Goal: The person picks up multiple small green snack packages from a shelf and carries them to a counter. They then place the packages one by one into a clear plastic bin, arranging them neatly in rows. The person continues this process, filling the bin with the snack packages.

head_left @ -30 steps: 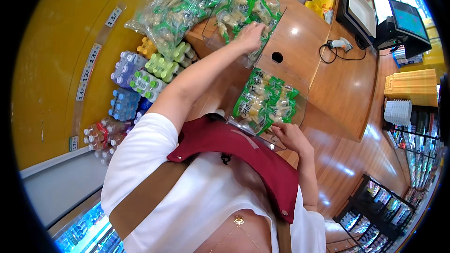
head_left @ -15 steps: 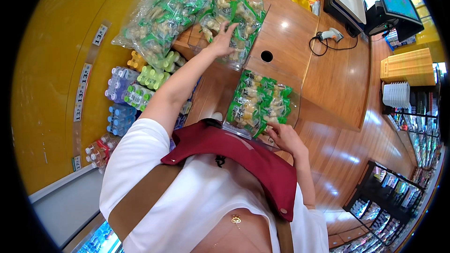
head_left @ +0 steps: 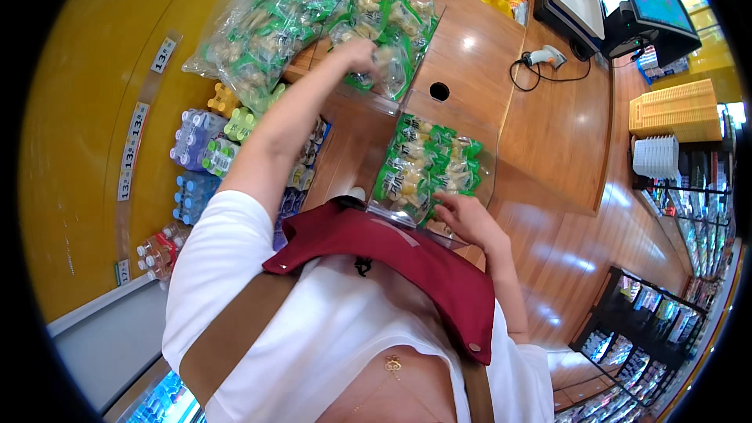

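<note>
My left hand (head_left: 359,56) reaches down into the far clear plastic box, over green-and-clear snack packets (head_left: 392,14). Its fingers are partly smeared and lie against one of the packets; whether they grip it I cannot tell. Close to my body stands a second clear box with rows of similar packets (head_left: 427,160) laid inside. At that box's near right corner is my right hand (head_left: 468,219), fingers bent a little but apart, with nothing seen in it. A large clear bag (head_left: 274,23) full of the same packets lies left of the far box.
Both boxes rest at the wooden counter (head_left: 478,55), which has a round black hole (head_left: 439,92). To the right are a handheld scanner (head_left: 546,56) with its cable and a screen (head_left: 659,1). Packs of bottled drinks (head_left: 196,137) stack below on the left.
My left hand has turned from spread fingers to fingers pointing down, moving slightly left among the packets. My right hand has shifted slightly, its fingers raised over the near box's corner.
</note>
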`<action>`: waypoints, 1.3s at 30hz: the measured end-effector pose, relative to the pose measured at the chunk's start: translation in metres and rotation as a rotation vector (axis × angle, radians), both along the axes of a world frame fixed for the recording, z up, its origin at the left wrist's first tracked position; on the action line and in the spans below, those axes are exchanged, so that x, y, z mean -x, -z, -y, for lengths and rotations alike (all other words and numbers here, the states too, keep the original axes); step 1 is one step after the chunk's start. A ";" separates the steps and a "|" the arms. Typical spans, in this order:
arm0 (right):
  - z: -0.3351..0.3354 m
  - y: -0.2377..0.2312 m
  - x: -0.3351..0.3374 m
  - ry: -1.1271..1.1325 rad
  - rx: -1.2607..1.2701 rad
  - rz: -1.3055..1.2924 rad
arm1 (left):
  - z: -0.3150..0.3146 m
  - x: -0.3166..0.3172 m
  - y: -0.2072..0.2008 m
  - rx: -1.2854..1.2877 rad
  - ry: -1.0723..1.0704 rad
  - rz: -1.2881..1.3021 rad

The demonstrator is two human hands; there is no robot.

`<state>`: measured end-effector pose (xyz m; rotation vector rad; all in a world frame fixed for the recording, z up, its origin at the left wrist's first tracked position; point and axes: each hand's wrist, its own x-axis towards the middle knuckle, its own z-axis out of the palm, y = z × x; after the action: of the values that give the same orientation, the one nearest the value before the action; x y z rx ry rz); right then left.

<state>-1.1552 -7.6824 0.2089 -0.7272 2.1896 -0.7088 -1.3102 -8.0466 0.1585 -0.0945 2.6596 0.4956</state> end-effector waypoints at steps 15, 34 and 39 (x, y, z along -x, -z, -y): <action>0.000 -0.028 0.027 0.875 0.951 0.313 | -0.130 -0.107 -0.082 -0.992 0.142 -0.227; -0.013 0.037 -0.003 -0.357 -0.375 -0.393 | -0.156 -0.174 -0.004 -0.015 0.727 -0.076; -0.014 0.043 -0.001 -0.416 -0.352 -0.475 | -0.160 -0.176 0.000 0.079 0.845 -0.217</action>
<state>-1.1545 -7.6686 0.1661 -1.1996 2.3685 0.0742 -1.1344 -7.8864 0.1584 1.0593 2.5970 0.1149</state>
